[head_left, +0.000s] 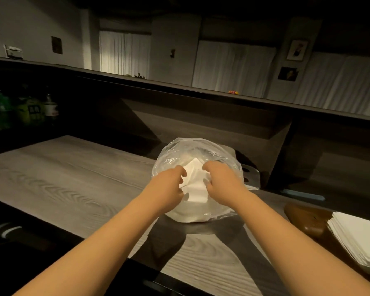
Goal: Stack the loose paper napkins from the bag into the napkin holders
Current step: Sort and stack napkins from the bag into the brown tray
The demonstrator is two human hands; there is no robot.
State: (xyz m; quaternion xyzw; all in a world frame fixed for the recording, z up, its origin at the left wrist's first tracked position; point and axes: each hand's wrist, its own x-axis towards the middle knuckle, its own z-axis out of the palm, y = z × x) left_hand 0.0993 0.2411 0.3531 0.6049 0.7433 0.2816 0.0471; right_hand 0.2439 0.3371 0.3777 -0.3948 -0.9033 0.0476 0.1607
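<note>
A clear plastic bag [188,149] full of white paper napkins [195,184] stands on the wooden counter [58,178]. Both my hands are inside the bag's open mouth. My left hand [169,184] curls its fingers round the left edge of the napkin bundle. My right hand [221,184] grips the bundle's right side, its fingertips hidden behind the paper. A brown wooden napkin holder [305,218] sits at the right with a stack of white napkins [357,238] in it.
A metal holder [251,176] with dark holes pokes out behind the bag on the right. Bottles [30,110] stand in the dark at the far left. A raised dark ledge [201,90] runs behind the counter. The counter's front edge drops off near my forearms.
</note>
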